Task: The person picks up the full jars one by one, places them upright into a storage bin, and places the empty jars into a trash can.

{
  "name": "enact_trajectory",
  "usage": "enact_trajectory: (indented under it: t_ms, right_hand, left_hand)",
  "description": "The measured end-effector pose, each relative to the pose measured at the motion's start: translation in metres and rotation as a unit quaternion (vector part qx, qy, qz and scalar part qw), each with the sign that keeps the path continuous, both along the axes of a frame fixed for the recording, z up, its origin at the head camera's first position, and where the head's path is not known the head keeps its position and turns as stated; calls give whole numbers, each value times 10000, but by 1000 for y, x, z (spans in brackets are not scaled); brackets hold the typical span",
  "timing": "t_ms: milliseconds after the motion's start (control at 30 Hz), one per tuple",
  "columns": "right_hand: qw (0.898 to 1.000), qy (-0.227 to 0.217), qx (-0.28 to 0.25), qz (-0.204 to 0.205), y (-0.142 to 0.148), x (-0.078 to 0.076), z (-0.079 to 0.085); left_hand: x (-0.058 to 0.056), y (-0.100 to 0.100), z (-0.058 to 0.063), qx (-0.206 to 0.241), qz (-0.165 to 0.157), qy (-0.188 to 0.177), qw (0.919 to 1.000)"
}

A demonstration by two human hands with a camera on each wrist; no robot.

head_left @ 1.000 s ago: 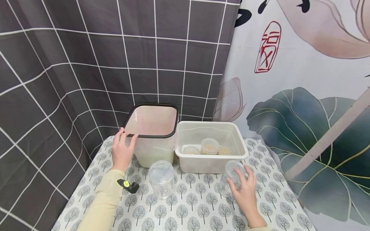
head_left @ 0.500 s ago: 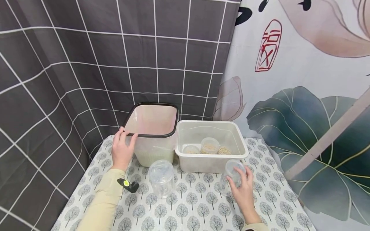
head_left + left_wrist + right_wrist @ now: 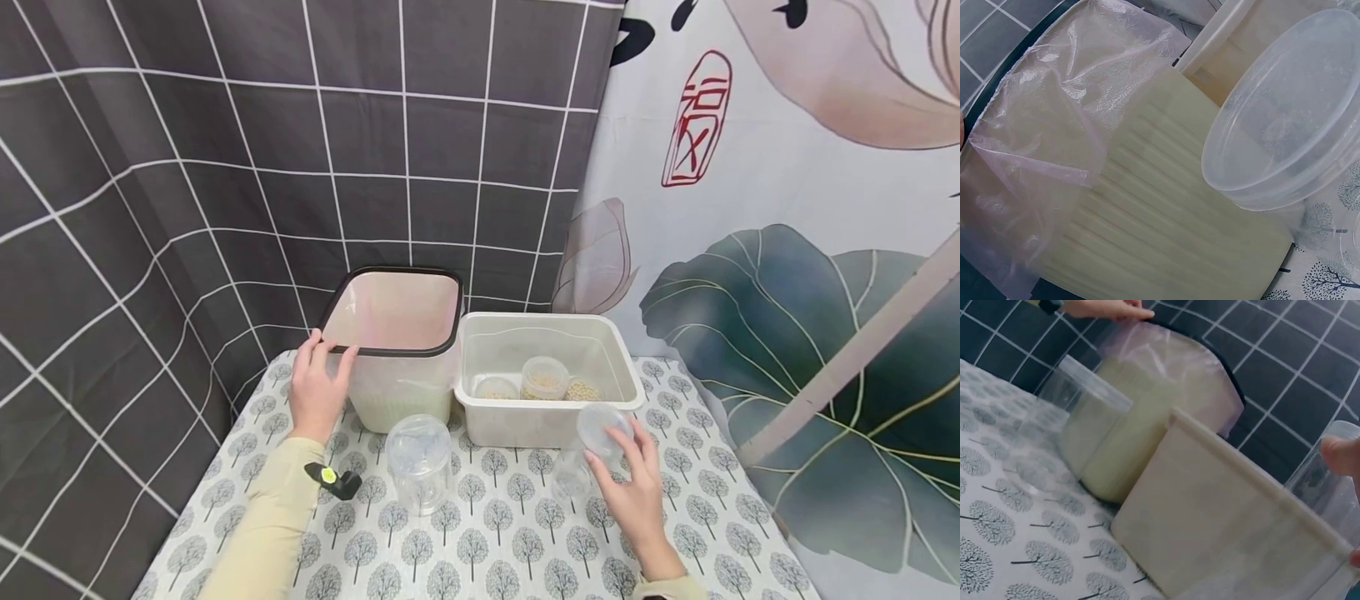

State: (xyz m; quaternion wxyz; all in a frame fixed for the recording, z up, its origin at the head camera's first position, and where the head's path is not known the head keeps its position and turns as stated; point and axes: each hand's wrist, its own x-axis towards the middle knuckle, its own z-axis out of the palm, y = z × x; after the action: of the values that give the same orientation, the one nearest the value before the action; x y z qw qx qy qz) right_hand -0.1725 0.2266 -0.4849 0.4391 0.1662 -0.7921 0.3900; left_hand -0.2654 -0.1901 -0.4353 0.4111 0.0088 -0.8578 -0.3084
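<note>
Thumb and fingers of my right hand (image 3: 636,500) grip a clear lidded plastic jar (image 3: 600,429), which leans with its lid toward me. Part of this jar (image 3: 1319,487) shows beside the thumb in the right wrist view. My left hand (image 3: 318,392) touches the black rim of a pale trash bin (image 3: 401,387) at its near left corner, fingers extended. A pinkish bag (image 3: 1079,94) lines the bin. Between the hands, a second clear lidded jar (image 3: 420,467) stands upright on the table.
Right of the bin is a white rectangular tub (image 3: 525,427). Inside it are several clear containers, including a round jar (image 3: 545,379) of pale bean-like pieces. A tree-print cloth (image 3: 450,567) covers the table. A dark checked curtain (image 3: 442,142) hangs close behind.
The jar in my right hand has tilted and shifted, its base now further left and its lid turned more toward me. My left hand has stayed at the bin's rim.
</note>
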Motion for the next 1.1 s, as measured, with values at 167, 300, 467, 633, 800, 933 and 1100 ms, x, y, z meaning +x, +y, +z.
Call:
enact_trajectory:
  t_ms: [167, 300, 467, 633, 800, 933, 1100]
  right_hand:
    - [9991, 310, -37, 273, -9, 7, 29]
    - [9974, 573, -98, 415, -18, 12, 55]
    - [9939, 934, -183, 549, -26, 10, 74]
    - [9915, 1082, -259, 672, -34, 8, 90]
    - [9895, 1117, -342, 845, -45, 4, 105]
    - [9860, 1297, -360, 987, -55, -3, 120]
    - [9818, 1511, -313, 1102, -67, -10, 138]
  left_hand:
    - [-1, 1, -1, -51, 52, 83, 9999]
    - [-1, 0, -2, -109, 39, 152, 9998]
    - [-2, -1, -2, -196, 29, 261, 9995]
    - [-4, -2, -1, -244, 24, 302, 9992]
    - [-3, -2, -1, -273, 72, 274, 9992]
    - [-2, -2, -1, -315, 176, 253, 9990]
    - [-1, -2, -1, -330, 203, 227, 9990]
